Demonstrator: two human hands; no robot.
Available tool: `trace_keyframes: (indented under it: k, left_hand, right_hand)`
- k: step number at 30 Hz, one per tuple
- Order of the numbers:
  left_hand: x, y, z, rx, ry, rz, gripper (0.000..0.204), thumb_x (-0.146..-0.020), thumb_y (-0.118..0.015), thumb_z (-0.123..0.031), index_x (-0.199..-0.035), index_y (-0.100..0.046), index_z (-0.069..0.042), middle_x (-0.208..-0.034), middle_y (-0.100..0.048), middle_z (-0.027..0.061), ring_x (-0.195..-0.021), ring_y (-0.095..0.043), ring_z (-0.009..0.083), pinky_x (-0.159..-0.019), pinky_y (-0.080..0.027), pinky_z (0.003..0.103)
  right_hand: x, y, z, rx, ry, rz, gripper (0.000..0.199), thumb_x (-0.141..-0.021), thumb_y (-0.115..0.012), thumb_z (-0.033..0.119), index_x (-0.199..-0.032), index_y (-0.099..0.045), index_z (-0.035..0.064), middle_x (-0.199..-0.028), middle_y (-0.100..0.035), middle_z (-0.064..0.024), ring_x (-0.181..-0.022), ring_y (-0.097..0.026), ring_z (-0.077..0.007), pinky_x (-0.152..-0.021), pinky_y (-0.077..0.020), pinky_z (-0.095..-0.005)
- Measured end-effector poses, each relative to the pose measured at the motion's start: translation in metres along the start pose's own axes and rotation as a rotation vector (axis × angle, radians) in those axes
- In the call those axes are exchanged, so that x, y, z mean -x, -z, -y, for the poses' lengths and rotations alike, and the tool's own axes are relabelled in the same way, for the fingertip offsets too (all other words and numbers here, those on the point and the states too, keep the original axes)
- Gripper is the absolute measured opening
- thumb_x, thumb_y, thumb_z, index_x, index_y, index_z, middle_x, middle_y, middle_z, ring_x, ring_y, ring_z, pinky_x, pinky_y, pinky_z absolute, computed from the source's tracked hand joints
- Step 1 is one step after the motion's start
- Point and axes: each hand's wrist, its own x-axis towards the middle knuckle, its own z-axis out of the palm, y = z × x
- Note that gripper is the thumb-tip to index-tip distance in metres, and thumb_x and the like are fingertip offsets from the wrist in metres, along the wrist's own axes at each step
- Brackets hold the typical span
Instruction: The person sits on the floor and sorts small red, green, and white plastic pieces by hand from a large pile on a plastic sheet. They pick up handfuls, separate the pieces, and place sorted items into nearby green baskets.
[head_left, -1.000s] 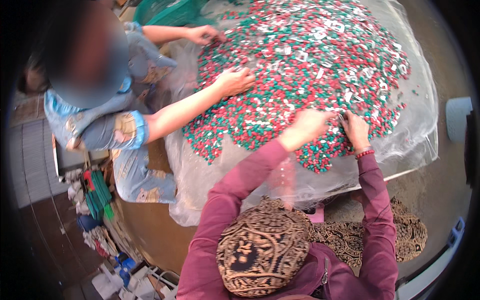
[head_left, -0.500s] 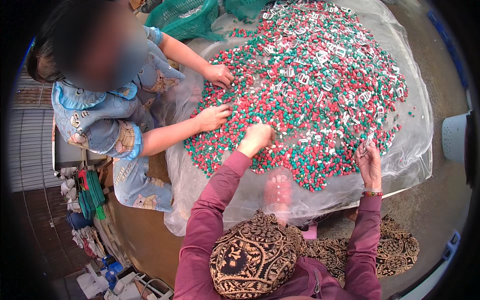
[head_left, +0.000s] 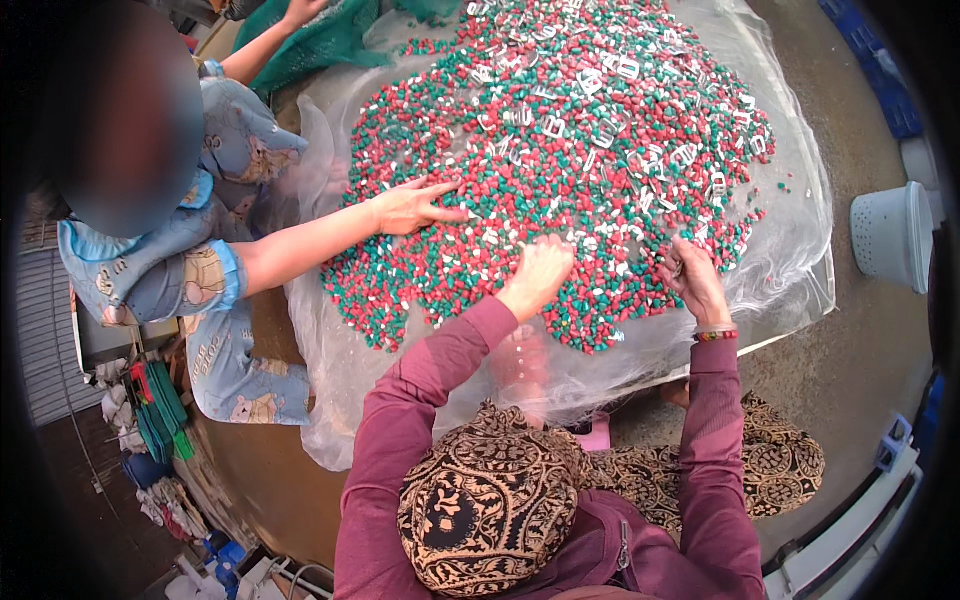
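A broad pile of small red, green and white plastic pieces [head_left: 450, 265] is spread over a translucent sheet, with flat white slotted buckle-like pieces [head_left: 553, 127] scattered through it. My left hand [head_left: 543, 272] rests on the near side of the pile, its fingers bent down and drawn together; their tips are hidden. To its right, my right hand [head_left: 692, 278] is closed in a pinch over the pile's near right edge, and whatever lies between its fingers is too small to make out. A co-worker's hand [head_left: 412, 207] lies with fingers spread on the pile's left side.
The sheet [head_left: 400, 385] extends past the pile. The co-worker's other arm [head_left: 265, 50] reaches over a green mesh basket [head_left: 320, 50] at the far left. A pale perforated bucket [head_left: 885, 237] stands right. My patterned trouser knee [head_left: 490, 500] fills the near middle.
The co-worker's far hand has left the pile and gone up to the green basket; the other hand has spread its fingers. My right hand's white piece no longer shows. The whole view has shifted.
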Motion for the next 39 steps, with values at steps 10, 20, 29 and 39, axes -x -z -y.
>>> trace_keyframes:
  k: [10,20,29,39]
  left_hand:
    - [0.003,0.005,0.014,0.355,0.099,-0.095,0.023,-0.073,-0.063,-0.021,-0.083,-0.057,-0.001,-0.08,-0.062,0.0165,-0.069,-0.062,0.0334,-0.06,-0.049,0.045]
    - [0.056,0.005,0.024,1.659,0.397,-0.06,0.022,-0.085,-0.048,-0.023,-0.074,-0.045,-0.004,-0.056,-0.039,0.0041,-0.048,-0.04,0.0143,-0.045,-0.036,0.031]
    - [0.052,0.023,0.029,2.644,0.185,0.227,0.022,-0.081,-0.048,-0.028,-0.086,-0.048,-0.006,-0.074,-0.042,0.0044,-0.061,-0.043,0.0149,-0.042,-0.033,0.023]
    - [0.024,0.023,-0.002,2.51,0.528,0.321,0.047,-0.094,-0.041,-0.041,-0.111,-0.053,0.001,-0.093,-0.057,0.0089,-0.074,-0.055,0.0166,-0.063,-0.048,0.028]
  right_hand:
    - [-0.065,-0.026,-0.034,1.832,0.703,-0.266,0.021,-0.078,-0.062,0.017,-0.094,-0.053,0.007,-0.083,-0.061,-0.0118,-0.072,-0.063,-0.03,-0.061,-0.0502,-0.0429]
    - [-0.063,-0.049,-0.041,1.731,0.446,-0.31,0.026,-0.077,-0.06,0.025,-0.09,-0.055,0.0033,-0.08,-0.064,-0.018,-0.075,-0.063,-0.0358,-0.066,-0.0492,-0.0462]
    - [-0.03,-0.052,-0.038,1.472,0.394,-0.402,0.041,-0.075,-0.067,0.035,-0.101,-0.058,0.0035,-0.078,-0.065,-0.0152,-0.078,-0.063,-0.0338,-0.066,-0.0488,-0.0454]
    - [0.018,-0.089,-0.024,0.689,0.514,-0.314,0.029,-0.078,-0.062,0.021,-0.093,-0.058,-0.004,-0.077,-0.063,-0.0137,-0.069,-0.062,-0.0253,-0.062,-0.0478,-0.0332]
